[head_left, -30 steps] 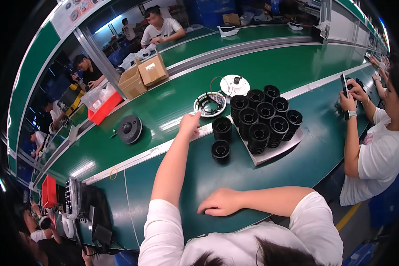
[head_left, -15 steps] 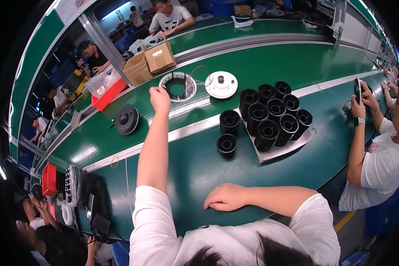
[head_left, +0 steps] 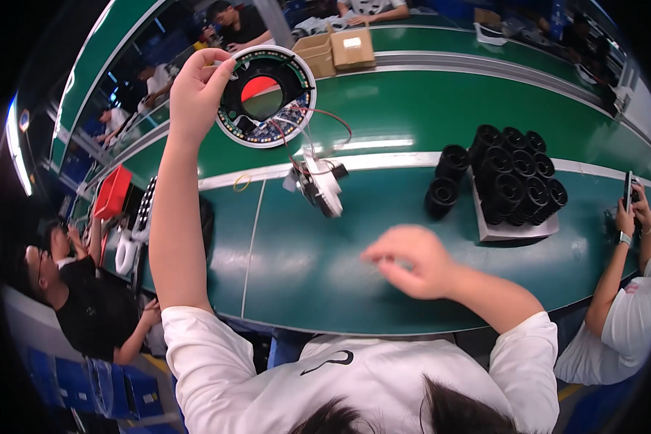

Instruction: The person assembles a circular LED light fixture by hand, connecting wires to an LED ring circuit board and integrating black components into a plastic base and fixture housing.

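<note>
My left hand (head_left: pixel 199 98) is raised at the left and pinches the rim of a white ring-shaped housing (head_left: pixel 273 133) with circuit boards around its inside. Through its round middle opening something red shows. Thin red and white wires run from the ring to a white round part (head_left: pixel 324 192), which dangles tilted on edge above the workbench. My right hand (head_left: pixel 419 262), slightly blurred, hovers over the bench near my body. Its thumb and fingers are apart, with nothing between them.
Stacked black ring-shaped parts (head_left: pixel 510 189) stand on a white tray (head_left: pixel 517 231) at the right, with two more stacks (head_left: pixel 441 197) beside it. Cardboard boxes (head_left: pixel 352 48) sit at the back. A co-worker (head_left: pixel 618 311) is at the right edge; others work at the left.
My left hand has lifted the ring off the green surface and brought it nearer, with the white round part hanging from its wires. My right hand has risen off the bench. The view has shifted left.
</note>
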`<state>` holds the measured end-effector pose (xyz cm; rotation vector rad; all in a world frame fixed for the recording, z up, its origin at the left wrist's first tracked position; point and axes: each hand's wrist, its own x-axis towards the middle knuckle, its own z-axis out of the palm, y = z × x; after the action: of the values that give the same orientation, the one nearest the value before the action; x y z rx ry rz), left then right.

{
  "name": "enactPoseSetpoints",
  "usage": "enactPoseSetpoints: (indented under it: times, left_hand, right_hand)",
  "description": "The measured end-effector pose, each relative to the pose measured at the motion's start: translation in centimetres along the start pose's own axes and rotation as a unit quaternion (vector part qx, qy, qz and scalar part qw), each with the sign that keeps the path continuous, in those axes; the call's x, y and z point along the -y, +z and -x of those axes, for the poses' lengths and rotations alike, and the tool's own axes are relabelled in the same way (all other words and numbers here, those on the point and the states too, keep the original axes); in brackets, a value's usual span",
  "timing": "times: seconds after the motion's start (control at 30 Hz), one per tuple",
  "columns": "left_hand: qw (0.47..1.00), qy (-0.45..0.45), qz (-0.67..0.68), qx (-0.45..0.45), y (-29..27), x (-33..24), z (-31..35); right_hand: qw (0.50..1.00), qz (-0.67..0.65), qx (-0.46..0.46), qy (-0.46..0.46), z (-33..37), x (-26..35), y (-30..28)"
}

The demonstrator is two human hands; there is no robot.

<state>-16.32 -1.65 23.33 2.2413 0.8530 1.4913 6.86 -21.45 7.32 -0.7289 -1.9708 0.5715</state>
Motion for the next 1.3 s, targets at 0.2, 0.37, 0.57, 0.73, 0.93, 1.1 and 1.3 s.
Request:
enactPoseSetpoints:
  times: [0.2, 0.37, 0.57, 0.73, 0.93, 1.1, 1.3]
  left_hand:
    - [0.997, -0.007, 0.025, 0.078, -0.7, -3.8, 4.3]
    - [0.985, 0.061, 0.068, 0.143, 0.8, -7.2, 7.0]
    - [0.972, -0.015, 0.236, 0.014, 3.9, -7.6, 9.3]
    - [0.795, -0.099, 0.589, 0.104, 8.2, -3.3, 15.3]
    - [0.782, -0.196, 0.588, 0.063, 11.3, -4.6, 18.2]
    - [0.778, -0.181, 0.601, 0.013, 11.7, -4.6, 17.7]
    - [0.719, -0.309, 0.621, -0.038, 10.3, -3.6, 17.4]
  right_hand:
    - [0.953, -0.155, -0.249, 0.075, -5.5, -0.6, 0.6]
    - [0.899, -0.398, -0.099, 0.156, -5.9, -0.9, 0.8]
    - [0.857, -0.457, -0.173, 0.166, -5.6, 0.0, 1.4]
    - [0.788, -0.531, -0.257, 0.176, -5.3, -0.9, 1.9]
    - [0.810, -0.456, -0.292, 0.223, -5.7, 0.2, 3.1]
    - [0.941, -0.235, -0.210, 0.127, -5.3, -2.5, 2.5]
    - [0.976, 0.046, -0.197, 0.088, -5.4, -2.1, 2.4]
